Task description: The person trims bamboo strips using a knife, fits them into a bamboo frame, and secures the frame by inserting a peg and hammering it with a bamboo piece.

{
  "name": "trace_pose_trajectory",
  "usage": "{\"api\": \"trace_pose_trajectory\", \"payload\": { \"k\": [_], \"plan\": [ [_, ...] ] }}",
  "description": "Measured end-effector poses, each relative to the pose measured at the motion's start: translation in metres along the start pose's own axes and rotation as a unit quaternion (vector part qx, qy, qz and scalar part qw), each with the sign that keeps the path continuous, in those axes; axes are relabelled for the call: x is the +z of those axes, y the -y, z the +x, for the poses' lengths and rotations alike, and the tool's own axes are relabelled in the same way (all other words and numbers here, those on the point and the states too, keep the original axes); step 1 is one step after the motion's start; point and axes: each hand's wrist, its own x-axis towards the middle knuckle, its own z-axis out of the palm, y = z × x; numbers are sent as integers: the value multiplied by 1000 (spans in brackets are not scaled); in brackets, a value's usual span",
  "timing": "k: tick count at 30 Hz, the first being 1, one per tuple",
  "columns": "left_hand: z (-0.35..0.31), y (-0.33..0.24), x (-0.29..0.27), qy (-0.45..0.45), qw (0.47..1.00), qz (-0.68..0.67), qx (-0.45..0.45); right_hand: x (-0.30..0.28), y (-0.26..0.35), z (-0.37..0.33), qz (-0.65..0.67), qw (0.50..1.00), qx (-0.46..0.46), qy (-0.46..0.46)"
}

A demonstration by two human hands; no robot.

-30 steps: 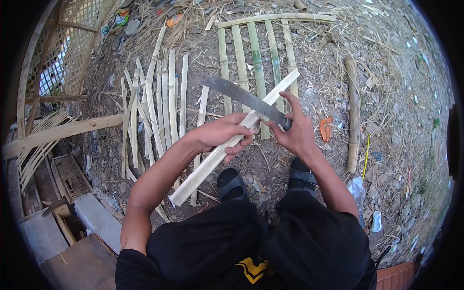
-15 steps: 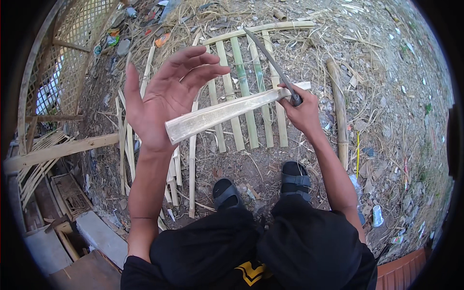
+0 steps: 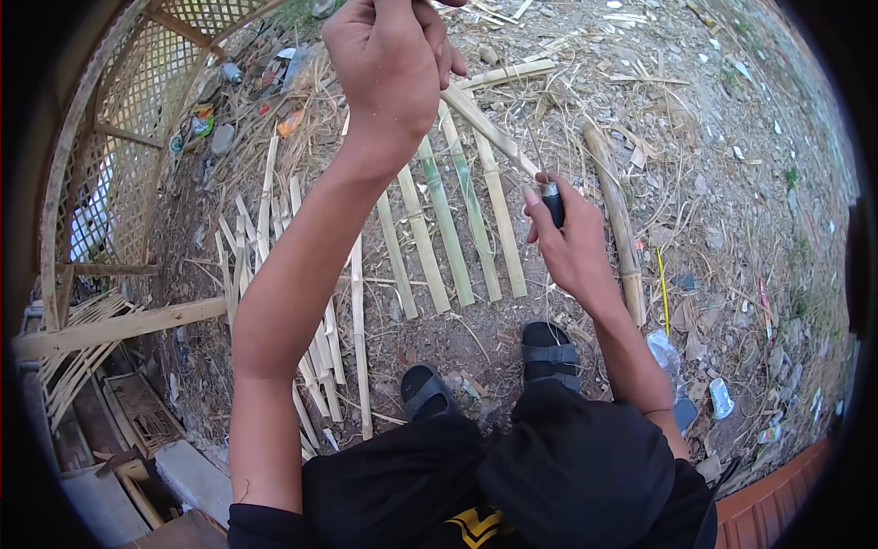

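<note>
My left hand (image 3: 389, 64) is raised near the top of the view, its fingers closed around the upper end of a pale split bamboo strip (image 3: 485, 128). The strip slants down to the right toward my right hand (image 3: 572, 247). That hand grips the dark handle of a knife (image 3: 552, 199), whose blade points up along the strip and is seen edge-on, hard to make out. Both hands are above a row of green and tan bamboo slats (image 3: 457, 238) lying on the dirt.
Thin bamboo strips (image 3: 311, 348) lie scattered at the left, and a round bamboo pole (image 3: 615, 210) lies at the right. A lattice fence (image 3: 137, 101) and a wooden plank (image 3: 119, 325) stand at the left. My sandalled feet (image 3: 549, 348) are below, with litter (image 3: 721, 398) on the ground.
My left hand, open under the strip half a second ago, has closed on it and risen. The knife blade has swung from flat across the strip to edge-on along it.
</note>
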Motion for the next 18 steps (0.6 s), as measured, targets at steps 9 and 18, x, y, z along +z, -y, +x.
{"api": "trace_pose_trajectory", "payload": {
  "k": [9, 18],
  "plan": [
    [44, 37, 49, -58, 987, 91, 118, -16, -14, -7, -58, 998, 17, -23],
    [31, 42, 63, -107, 968, 84, 210, -14, -4, -11, -103, 993, -25, -47]
  ]
}}
